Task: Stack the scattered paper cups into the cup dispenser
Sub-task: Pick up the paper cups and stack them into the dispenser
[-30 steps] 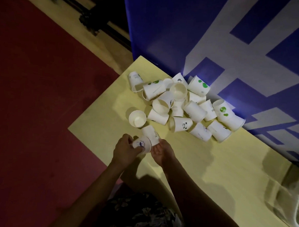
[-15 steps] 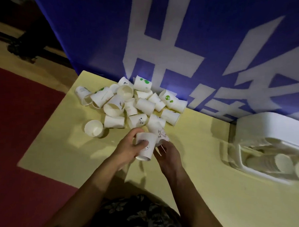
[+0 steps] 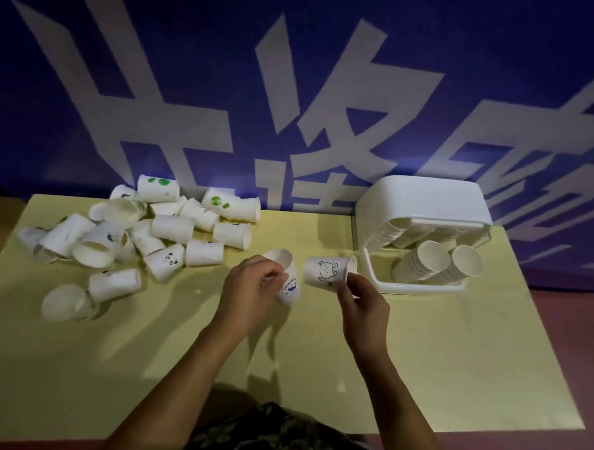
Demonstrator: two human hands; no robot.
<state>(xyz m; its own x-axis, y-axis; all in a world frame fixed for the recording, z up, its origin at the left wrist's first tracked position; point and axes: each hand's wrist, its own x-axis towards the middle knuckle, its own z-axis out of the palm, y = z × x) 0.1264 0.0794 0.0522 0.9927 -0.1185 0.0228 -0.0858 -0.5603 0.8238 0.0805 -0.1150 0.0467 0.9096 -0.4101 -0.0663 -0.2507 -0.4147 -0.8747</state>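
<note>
Cups now split apart: left hand (image 3: 252, 284) grips the blue-logo cup (image 3: 288, 282), right hand (image 3: 362, 304) pinches the bunny cup (image 3: 327, 272), now carried beside the dispenser (image 3: 421, 230). Loading looks next. Loose pile (image 3: 145, 232) remains far left on the worktop (image 3: 419, 349).

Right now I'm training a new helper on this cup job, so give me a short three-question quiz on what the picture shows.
1. True or false: each hand holds one paper cup.
2. Which side of the table is the cup dispenser on: A left, B right?
3. What drawing is on the cup in the right hand?

Key
1. True: the left hand holds the blue-logo cup, the right holds the bunny cup.
2. B; the loose cup pile lies left.
3. A bunny-like face.
</note>
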